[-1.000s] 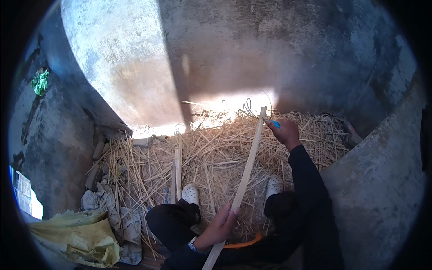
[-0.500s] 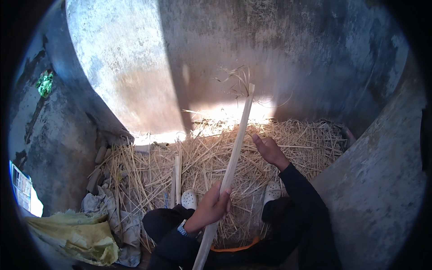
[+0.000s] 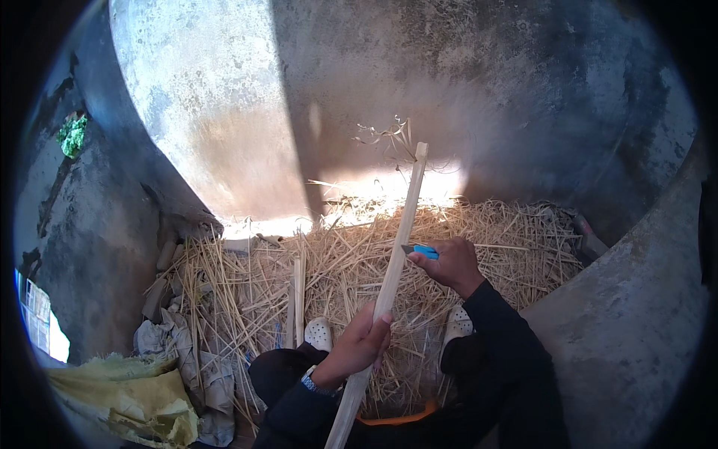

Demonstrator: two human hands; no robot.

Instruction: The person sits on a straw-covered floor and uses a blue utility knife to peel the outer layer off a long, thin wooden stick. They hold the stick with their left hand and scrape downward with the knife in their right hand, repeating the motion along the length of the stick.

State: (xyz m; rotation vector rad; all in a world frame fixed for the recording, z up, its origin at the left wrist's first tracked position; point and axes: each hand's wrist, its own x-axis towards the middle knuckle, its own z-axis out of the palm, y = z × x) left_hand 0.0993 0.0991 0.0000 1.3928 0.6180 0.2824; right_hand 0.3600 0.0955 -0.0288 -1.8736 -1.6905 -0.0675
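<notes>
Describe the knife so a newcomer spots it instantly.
Below the grey wall lies loose straw. Over it, the right hand holds the knife next to the pale strip in the left hand. Its bright blue handle sets it apart from straw and strip.

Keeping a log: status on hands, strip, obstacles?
Left hand gripping pale strip. Right hand holding blue-handled knife, blade at strip's edge. Curled shavings at strip's far end, clear of blade.

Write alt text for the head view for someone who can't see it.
A person's left hand grips a long pale strip while the right hand holds a blue-handled knife at its edge. Loose straw lies around pale shoes.
</notes>
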